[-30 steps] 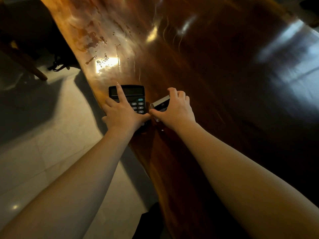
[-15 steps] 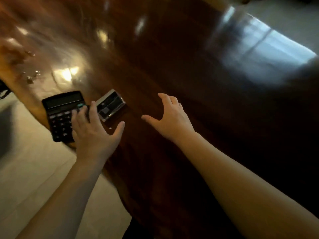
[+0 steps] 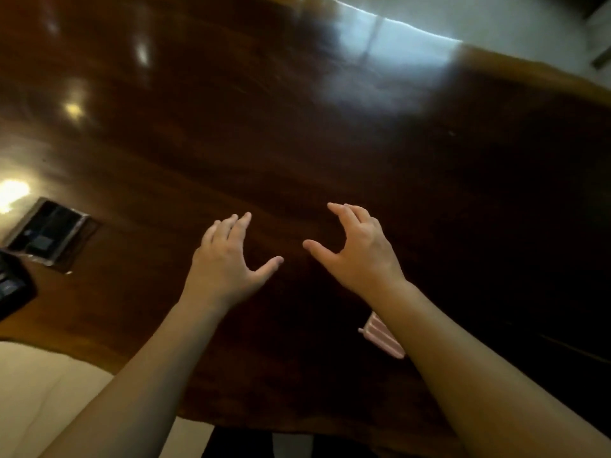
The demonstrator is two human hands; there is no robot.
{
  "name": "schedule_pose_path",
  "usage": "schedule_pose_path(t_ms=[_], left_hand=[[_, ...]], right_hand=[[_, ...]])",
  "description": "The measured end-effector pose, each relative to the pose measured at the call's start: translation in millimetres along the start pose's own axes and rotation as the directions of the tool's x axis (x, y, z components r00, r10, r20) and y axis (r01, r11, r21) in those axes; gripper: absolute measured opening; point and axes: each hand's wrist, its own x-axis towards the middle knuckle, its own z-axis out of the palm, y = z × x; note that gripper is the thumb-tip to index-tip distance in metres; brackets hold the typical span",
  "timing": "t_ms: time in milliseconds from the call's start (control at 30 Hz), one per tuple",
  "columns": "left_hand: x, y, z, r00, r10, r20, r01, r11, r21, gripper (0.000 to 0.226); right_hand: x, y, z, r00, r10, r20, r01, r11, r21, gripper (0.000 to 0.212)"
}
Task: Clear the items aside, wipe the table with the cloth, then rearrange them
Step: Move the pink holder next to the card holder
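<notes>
- left hand [image 3: 228, 266] and right hand [image 3: 358, 251] hover side by side over the dark wooden table [image 3: 330, 153], fingers spread, holding nothing.
- calculator [image 3: 11, 287] lies at the far-left edge, well left of both hands.
- a small silver-framed case [image 3: 48, 233] sits just beyond it.
- a pink striped object [image 3: 383, 338] peeks out under the right forearm.

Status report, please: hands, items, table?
Left hand and right hand open, empty, above table. Calculator and silver case at far left edge. Pink striped item under right forearm.
</notes>
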Motion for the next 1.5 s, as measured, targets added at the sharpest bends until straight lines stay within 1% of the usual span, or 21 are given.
schedule_pose_path(t_ms=[133,233,300,400,467,500,600,700,800,867,1000,1133,1200,1333,1500], left_hand=[[-2.0,33.3,22.9,0.987,0.106,0.117,-0.114,0.992,0.059,0.105],[-8.0,52.9,42.2,0.964,0.159,0.214,-0.198,0.965,0.171,0.114],[-12.6,60.2,53.8,0.946,0.162,0.28,-0.23,0.946,0.229,0.119],[-20.9,69.1,70.7,0.922,0.169,0.349,-0.276,0.918,0.286,0.124],[-25.4,72.0,79.5,0.911,0.177,0.371,-0.301,0.903,0.306,0.125],[-26.8,72.3,82.9,0.908,0.176,0.381,-0.307,0.898,0.315,0.126],[-27.6,72.6,90.6,0.9,0.157,0.406,-0.307,0.889,0.338,0.127],[-26.5,70.7,95.2,0.899,0.139,0.415,-0.297,0.891,0.345,0.128],[-26.3,69.2,97.7,0.897,0.136,0.42,-0.296,0.892,0.343,0.128],[-26.8,68.8,98.7,0.9,0.141,0.413,-0.295,0.894,0.337,0.128],[-28.5,68.1,96.6,0.905,0.151,0.397,-0.289,0.904,0.315,0.127],[-30.3,64.1,89.9,0.914,0.152,0.375,-0.272,0.917,0.29,0.126],[-31.3,59.4,83.9,0.924,0.144,0.355,-0.252,0.927,0.278,0.125],[-31.5,45.7,68.0,0.95,0.072,0.303,-0.161,0.946,0.28,0.123],[-33.0,8.6,40.9,0.978,-0.057,0.2,0.002,0.964,0.265,0.123]], right_hand=[[-38.3,45.4,-18.9,0.996,0.086,-0.017,-0.086,0.996,0.008,0.079],[-68.6,71.1,-25.1,0.991,0.135,0.002,-0.135,0.991,-0.015,0.079],[-88.1,81.7,-23.4,0.987,0.157,0.031,-0.156,0.987,-0.032,0.084],[-116.5,93.4,-16.2,0.977,0.186,0.101,-0.18,0.982,-0.06,0.098],[-130.5,98.1,-10.0,0.977,0.174,0.126,-0.161,0.981,-0.108,0.106],[-134.6,99.5,-8.1,0.982,0.151,0.115,-0.135,0.981,-0.136,0.109],[-139.9,101.7,-7.6,0.998,0.063,0.01,-0.061,0.982,-0.178,0.11],[-142.6,102.3,-5.5,0.995,-0.015,-0.103,-0.008,0.976,-0.219,0.11],[-147.9,102.0,-0.5,0.996,-0.019,-0.086,-0.009,0.951,-0.309,0.116],[-150.5,102.1,3.4,0.998,-0.007,-0.06,-0.014,0.942,-0.335,0.12],[-150.0,103.7,6.8,0.996,-0.04,-0.079,0.012,0.944,-0.329,0.118],[-146.2,102.1,4.7,0.989,-0.064,-0.136,0.024,0.962,-0.274,0.121],[-141.4,98.0,2.0,0.989,-0.06,-0.134,0.026,0.97,-0.243,0.122],[-123.5,81.6,-1.0,0.991,-0.068,-0.118,0.044,0.98,-0.196,0.123],[-97.2,46.1,8.2,0.988,-0.122,-0.095,0.108,0.984,-0.142,0.115]])
